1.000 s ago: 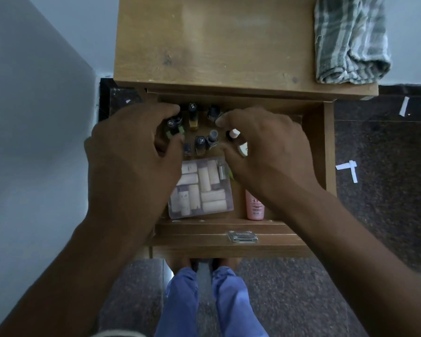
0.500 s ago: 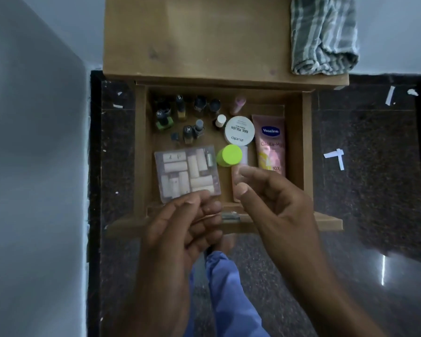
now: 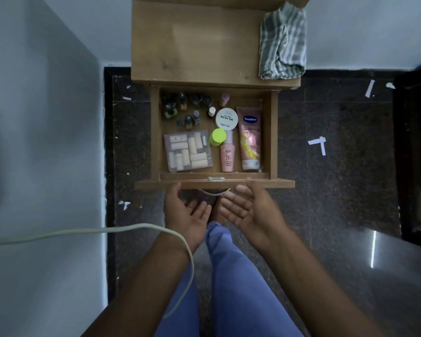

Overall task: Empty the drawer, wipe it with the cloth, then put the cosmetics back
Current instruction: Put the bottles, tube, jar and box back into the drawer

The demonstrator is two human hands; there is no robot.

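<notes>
Bare forearms, no sleeves; blue trousers [image 3: 231,276] (loose fit); hands bare.

Matt wooden drawer [image 3: 274,132], woven cloth [image 3: 281,42]

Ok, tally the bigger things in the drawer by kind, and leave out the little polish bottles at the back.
clear flat box: 1
round tubs: 2, the white-lidded tub and the lime-lidded tub
pink bottle: 1
pink tube: 1
Total: 5
</notes>
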